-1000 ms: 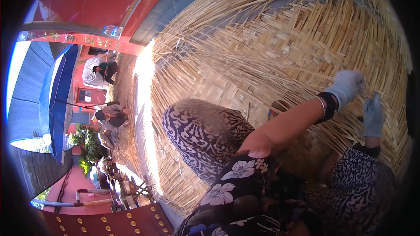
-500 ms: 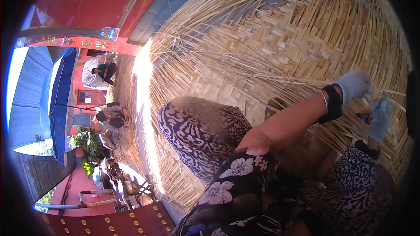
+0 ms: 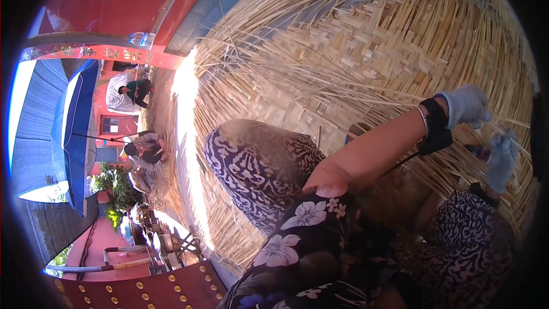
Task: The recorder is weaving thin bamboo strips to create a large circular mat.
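Note:
A large woven mat of pale reed strips (image 3: 354, 51) spreads across the ground, with long loose strips along its edges. My left hand (image 3: 468, 106), in a pale grey work glove with a black band at the wrist, is closed at the mat's right side, its fingers bent round a reed strip (image 3: 514, 120). Just below it, my right hand (image 3: 501, 160), gloved too, has its fingers drawn together among the strips; the fingertips are small, and what they grip is hard to make out. My patterned knees (image 3: 260, 166) rest on the mat.
At the left, two people (image 3: 150, 150) sit by loose straw. A blue umbrella (image 3: 77, 131), a green plant (image 3: 117, 189) and a red studded door (image 3: 154, 292) stand there too. A water bottle (image 3: 141, 39) is near the red wall. Loose strips (image 3: 343, 100) cross the mat.
My left hand has moved slightly up and to the right, its forearm swinging with it. My right hand has shifted slightly downward. Both stay by the same strips.

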Demonstrator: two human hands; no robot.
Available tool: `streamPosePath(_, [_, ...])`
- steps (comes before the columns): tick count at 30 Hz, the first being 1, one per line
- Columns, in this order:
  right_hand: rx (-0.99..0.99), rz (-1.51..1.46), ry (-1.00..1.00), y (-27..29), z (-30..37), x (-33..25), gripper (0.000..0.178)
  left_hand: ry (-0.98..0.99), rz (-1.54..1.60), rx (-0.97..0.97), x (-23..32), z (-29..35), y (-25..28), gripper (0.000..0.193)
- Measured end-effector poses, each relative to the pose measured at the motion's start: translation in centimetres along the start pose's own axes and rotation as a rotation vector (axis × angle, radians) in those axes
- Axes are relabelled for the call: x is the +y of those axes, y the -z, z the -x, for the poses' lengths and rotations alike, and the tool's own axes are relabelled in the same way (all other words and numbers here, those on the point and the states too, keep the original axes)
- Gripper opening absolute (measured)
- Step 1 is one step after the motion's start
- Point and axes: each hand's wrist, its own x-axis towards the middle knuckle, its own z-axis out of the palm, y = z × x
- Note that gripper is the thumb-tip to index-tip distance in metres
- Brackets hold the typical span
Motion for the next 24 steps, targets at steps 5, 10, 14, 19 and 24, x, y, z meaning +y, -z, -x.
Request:
streamPosePath(5, [-0.276,-0.157,-0.034,1.6,-0.2,-0.8,0.023,0.028,-0.05,-0.256,-0.3,-0.1,0.2,0.022])
streamPosePath(10, [-0.271,-0.068,0.004,1.8,-0.3,-0.5,0.023,0.054,0.064,-0.263,-0.4,0.2,0.0,0.024])
streamPosePath(14, [-0.049,-0.174,0.036,-0.6,0.7,-2.2,0.026,-0.11,-0.527,-0.185,1.3,-0.3,-1.4,0.019])
streamPosePath(19, [0.12,-0.399,-0.333,0.0,0.3,2.2,0.03,-0.342,-1.12,0.542,-1.4,0.4,-4.7,0.01])
streamPosePath(24, [0.16,-0.387,-0.337,2.7,0.5,5.3,0.033,-0.584,-1.178,0.573,-1.3,2.2,-4.7,0.011])
